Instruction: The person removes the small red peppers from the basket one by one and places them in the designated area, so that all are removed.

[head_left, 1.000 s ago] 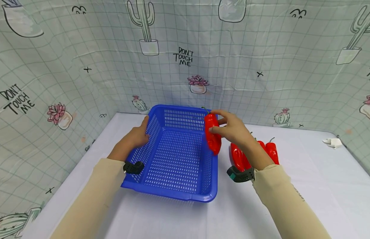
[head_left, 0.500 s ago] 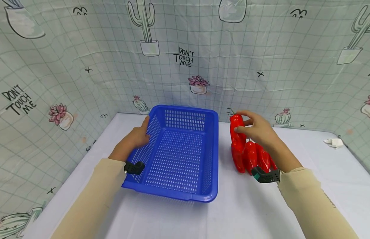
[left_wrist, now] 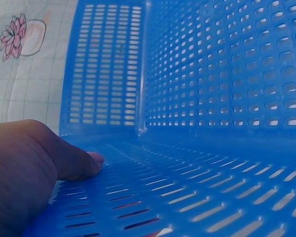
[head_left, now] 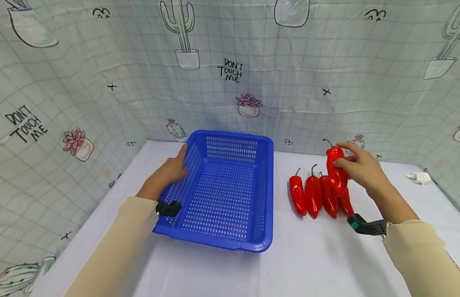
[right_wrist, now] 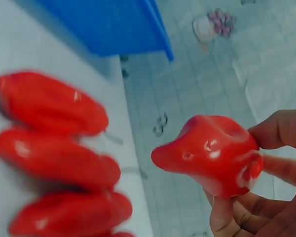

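Note:
My left hand (head_left: 170, 169) grips the left wall of a blue plastic basket (head_left: 230, 244), its thumb pressed on the inner side of the slotted wall in the left wrist view. The fingers behind that wall are hidden. Between thumb and fingertips, my right hand (head_left: 361, 167) pinches a glossy red pepper (head_left: 337, 171) with a green stem. This pepper hangs upright, stem up, and overlaps the right end of a row of several red peppers (head_left: 313, 197) on the table. In the right wrist view its tip (right_wrist: 163, 157) points toward the basket side.
The basket's perforated floor (head_left: 219, 198) is bare. A white table (head_left: 289, 264) carries everything, with a printed cactus cloth (head_left: 308, 82) hanging behind and at the left. Near the back right corner lies a small white object (head_left: 419, 177).
My right hand has carried the pepper from over the basket's right rim rightward, past the row, to its right end. My left hand and the basket have stayed in place.

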`<state>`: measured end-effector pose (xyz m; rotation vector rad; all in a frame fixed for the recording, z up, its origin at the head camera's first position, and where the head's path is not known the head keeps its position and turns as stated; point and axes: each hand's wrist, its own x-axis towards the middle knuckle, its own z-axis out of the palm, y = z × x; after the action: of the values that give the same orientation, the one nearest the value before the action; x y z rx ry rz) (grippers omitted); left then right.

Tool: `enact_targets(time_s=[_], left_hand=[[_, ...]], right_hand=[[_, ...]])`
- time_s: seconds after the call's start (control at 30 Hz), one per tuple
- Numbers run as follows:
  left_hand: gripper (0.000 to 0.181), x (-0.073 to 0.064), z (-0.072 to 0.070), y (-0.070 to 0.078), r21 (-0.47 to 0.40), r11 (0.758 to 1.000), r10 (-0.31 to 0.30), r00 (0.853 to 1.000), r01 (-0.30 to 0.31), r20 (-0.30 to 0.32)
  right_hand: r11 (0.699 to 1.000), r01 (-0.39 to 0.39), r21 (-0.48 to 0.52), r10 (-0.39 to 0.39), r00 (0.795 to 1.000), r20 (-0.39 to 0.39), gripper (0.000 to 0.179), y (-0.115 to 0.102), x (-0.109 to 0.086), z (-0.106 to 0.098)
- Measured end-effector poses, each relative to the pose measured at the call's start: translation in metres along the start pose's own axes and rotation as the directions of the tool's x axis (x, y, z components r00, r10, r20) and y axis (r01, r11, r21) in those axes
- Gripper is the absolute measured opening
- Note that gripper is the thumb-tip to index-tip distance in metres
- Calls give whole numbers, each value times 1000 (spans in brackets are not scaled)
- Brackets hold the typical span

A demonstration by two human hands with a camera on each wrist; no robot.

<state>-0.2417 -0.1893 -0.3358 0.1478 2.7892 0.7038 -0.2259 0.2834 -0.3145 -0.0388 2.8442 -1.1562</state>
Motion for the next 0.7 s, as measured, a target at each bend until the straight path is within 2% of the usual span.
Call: enact_targets(time_s=[0.17,0.3,0.7], left_hand=[[76,-1,0,2,-12,1000,-13,1000,13,2],[77,-1,-1,2,-5,1000,-19,1000,19,4],[76,1,0,1,4,1000,-14,1000,14,-4]], right_hand=[[998,-37,-53,35,998,-56,71,26,-1,-11],[993,-73,-97,67,996,-62,71,47,-3,-17],[969,-197,-152,208,976,59,75,84,-5,-22]])
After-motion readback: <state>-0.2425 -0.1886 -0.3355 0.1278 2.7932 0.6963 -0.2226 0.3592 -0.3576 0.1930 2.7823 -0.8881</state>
